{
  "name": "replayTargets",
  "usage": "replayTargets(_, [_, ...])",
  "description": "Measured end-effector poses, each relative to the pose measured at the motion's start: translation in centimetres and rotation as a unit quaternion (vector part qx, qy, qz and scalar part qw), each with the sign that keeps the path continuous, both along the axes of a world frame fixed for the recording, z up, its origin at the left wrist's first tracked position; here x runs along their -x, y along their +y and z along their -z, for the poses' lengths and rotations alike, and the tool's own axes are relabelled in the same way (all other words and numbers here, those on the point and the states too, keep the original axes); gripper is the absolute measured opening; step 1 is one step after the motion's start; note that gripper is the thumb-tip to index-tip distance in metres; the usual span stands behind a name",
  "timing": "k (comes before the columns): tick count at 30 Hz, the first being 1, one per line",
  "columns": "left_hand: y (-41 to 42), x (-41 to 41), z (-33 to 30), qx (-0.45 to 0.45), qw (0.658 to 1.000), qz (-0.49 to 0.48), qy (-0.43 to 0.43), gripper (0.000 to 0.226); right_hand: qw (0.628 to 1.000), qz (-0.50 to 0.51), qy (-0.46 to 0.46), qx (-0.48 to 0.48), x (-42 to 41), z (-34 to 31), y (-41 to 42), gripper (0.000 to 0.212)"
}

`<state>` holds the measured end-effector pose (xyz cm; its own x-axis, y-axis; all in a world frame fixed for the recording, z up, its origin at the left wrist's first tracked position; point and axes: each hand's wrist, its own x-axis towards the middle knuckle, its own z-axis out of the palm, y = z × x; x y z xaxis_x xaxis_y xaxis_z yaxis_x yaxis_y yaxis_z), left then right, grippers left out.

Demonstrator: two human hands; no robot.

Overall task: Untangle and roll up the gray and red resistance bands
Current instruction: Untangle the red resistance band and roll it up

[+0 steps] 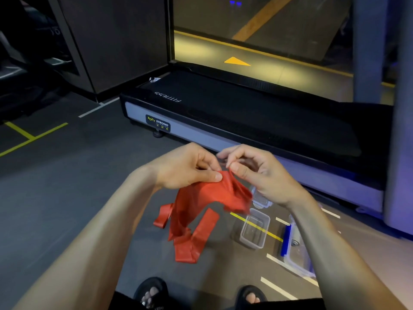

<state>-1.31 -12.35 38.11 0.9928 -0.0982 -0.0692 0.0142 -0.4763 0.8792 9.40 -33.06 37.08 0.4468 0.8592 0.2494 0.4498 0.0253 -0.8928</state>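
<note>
1. Fingers of the left hand (190, 166) and right hand (252, 171) pinch the top edge of the red resistance band (201, 211), which is bunched and hangs twisted at centre.
2. At 4 o'clock, on the floor, stands a clear plastic container (254, 231); the right forearm partly hides another one with a blue clip (297, 249).
3. A treadmill (245, 115) lies at 12 o'clock.

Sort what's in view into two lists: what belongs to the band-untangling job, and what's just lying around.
Part of the job:
- red resistance band, bunched and hanging
- left hand, pinching its top
- right hand, pinching its top

Just lying around:
- treadmill
- small clear container on the floor
- clear box with blue latch

No gray band shows.
</note>
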Motion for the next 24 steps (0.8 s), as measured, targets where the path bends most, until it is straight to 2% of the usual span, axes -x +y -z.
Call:
replayTargets(3, [0.4, -0.2, 0.2, -0.083, 0.996, -0.007, 0.008, 0.006, 0.998, -0.038, 0.047, -0.016, 0.4, -0.1, 0.2, 0.009])
replayTargets(6, [0.9, -0.1, 0.4, -0.156, 0.987, -0.014, 0.021, 0.005, 0.995, -0.019, 0.097, -0.029, 0.3, -0.5, -0.4, 0.013])
replayTargets(10, [0.7, -0.1, 0.1, -0.127, 0.991, -0.014, 0.033, 0.006, 0.997, -0.021, 0.052, 0.048, 0.5, 0.7, 0.4, 0.007])
replayTargets(13, [0.8, -0.2, 0.1, -0.148, 0.988, -0.028, 0.037, 0.009, 0.998, 0.003, 0.052, 0.045, 0.5, 1.2, 1.0, 0.007])
replayTargets(17, [0.9, 0.2, 0.0, -0.066, 0.997, -0.010, 0.044, 0.013, 0.997, -0.006, 0.038, 0.063, 1.1, 1.5, 1.7, 0.009])
replayTargets(24, [1.3, 0.2, 0.4, -0.056, 0.998, 0.003, 0.018, 0.012, 0.996, -0.006, -0.042, 0.074, 1.4, 1.5, 2.1, 0.014])
